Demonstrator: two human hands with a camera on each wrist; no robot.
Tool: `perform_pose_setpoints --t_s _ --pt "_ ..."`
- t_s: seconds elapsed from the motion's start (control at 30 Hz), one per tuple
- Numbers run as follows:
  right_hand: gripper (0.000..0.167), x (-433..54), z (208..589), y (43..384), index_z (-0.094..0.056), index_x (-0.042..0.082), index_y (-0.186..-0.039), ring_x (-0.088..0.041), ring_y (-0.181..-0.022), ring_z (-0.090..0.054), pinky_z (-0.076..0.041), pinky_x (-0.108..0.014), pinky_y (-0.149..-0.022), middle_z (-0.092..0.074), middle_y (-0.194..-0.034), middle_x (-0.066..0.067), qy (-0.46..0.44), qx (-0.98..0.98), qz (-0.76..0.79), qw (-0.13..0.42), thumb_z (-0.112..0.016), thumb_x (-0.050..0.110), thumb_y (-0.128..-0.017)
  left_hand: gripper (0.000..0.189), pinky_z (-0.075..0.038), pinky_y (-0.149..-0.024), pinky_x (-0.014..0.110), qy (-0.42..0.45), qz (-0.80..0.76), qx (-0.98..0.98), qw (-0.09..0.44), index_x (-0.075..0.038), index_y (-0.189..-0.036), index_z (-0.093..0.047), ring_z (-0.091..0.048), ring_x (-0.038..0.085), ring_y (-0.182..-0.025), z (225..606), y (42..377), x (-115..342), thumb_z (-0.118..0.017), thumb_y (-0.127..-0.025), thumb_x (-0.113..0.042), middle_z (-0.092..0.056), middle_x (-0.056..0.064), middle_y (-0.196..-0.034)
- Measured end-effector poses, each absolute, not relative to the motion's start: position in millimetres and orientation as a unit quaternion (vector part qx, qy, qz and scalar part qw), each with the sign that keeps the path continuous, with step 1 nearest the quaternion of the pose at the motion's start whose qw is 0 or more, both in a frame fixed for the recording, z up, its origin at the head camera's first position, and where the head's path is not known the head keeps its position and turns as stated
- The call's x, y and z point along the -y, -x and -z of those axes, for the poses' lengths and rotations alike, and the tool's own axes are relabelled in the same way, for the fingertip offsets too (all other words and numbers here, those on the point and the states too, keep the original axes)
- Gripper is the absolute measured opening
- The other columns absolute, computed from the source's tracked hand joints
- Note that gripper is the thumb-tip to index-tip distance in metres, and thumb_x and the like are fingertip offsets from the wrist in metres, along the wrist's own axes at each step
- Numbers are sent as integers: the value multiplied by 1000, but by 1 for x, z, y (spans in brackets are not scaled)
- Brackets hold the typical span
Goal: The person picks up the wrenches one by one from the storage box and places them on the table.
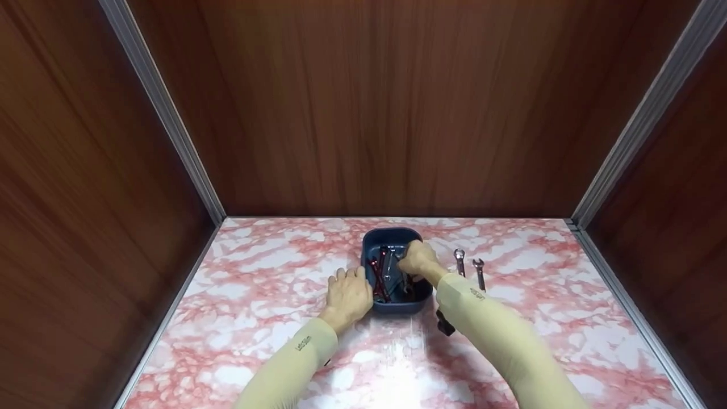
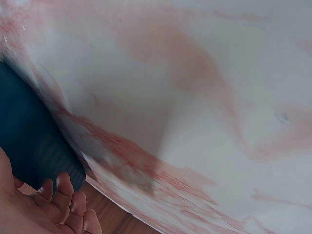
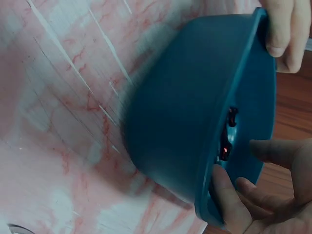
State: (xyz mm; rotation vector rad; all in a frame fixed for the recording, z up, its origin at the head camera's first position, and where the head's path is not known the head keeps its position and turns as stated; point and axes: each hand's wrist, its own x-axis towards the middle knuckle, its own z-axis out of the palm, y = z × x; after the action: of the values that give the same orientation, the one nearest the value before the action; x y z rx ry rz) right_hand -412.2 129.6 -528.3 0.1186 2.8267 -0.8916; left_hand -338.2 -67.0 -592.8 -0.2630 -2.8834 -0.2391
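A dark blue plastic bin [image 1: 397,308] stands on the table with several wrenches in it, some red [image 1: 379,281], some silver [image 1: 388,264]. My left hand [image 1: 349,294] lies along the bin's left side; its fingers [image 2: 63,200] are loosely bent beside the outer wall in the left wrist view. My right hand [image 1: 419,259] reaches down into the bin from the right. In the right wrist view its fingers [image 3: 226,192] stand apart inside the rim, and nothing shows between them. The wrench heads [image 3: 226,141] lie deeper in the bin, partly hidden.
To the right of the bin, two silver wrenches [image 1: 460,260] [image 1: 479,272] lie on the pink-and-white marbled table [image 1: 272,272], partly covered by my right sleeve. Brown wood panels [image 1: 363,113] with metal edge profiles [image 1: 170,119] close off the back and sides.
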Motion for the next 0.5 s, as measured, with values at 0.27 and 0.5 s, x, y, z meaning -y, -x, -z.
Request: perform_pose_setpoints --t_s 0.27,0.5 --pt "6 -121 539 412 -72 4 -89 -25 -63 -80 -60 -28 -50 -83 -107 -25 -30 -968 243 64 -76 6 -85 31 -55 -95 56 88 86 987 107 -5 -120 -63 -67 40 -110 592 338 68 -51 -113 -33 -75 18 -115" --pt "26 -116 548 413 -78 -2 -107 -40 -106 -81 -67 -50 -95 -82 -120 -28 -17 -981 190 43 -79 10 -84 29 -56 -94 56 90 86 985 121 -5 -117 -64 -68 40 -108 593 338 67 -54 -111 -32 -75 18 -113"
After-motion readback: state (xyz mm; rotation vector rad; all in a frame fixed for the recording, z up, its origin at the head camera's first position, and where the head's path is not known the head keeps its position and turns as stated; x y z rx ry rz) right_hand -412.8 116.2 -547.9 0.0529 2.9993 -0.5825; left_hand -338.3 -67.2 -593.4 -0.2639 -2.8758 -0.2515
